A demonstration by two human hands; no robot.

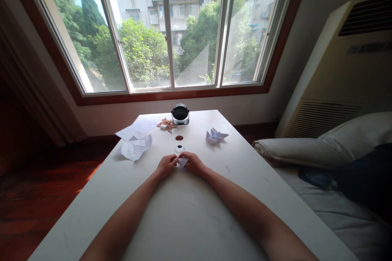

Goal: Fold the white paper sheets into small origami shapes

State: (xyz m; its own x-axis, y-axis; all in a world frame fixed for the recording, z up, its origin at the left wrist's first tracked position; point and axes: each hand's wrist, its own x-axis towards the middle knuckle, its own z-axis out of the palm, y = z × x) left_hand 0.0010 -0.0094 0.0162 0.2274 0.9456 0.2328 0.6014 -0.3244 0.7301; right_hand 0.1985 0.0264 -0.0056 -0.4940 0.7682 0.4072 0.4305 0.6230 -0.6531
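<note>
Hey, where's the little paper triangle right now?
In the head view, the paper triangle is just below centre, between the left hand and the right hand, at the white table.

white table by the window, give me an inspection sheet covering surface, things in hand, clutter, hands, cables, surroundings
Surface: white table, faint marks; round brown patch, perhaps a hole
Things in hand: small folded paper, showing a triangular face
Clutter: loose paper sheets at left; folded paper pieces at right; black round device at the far edge
Hands: left hand and right hand both pinch the small folded paper
Cables: tan cord, bunched beside the device; connection unclear
Surroundings: window ahead, curtain left, vented unit right
</note>
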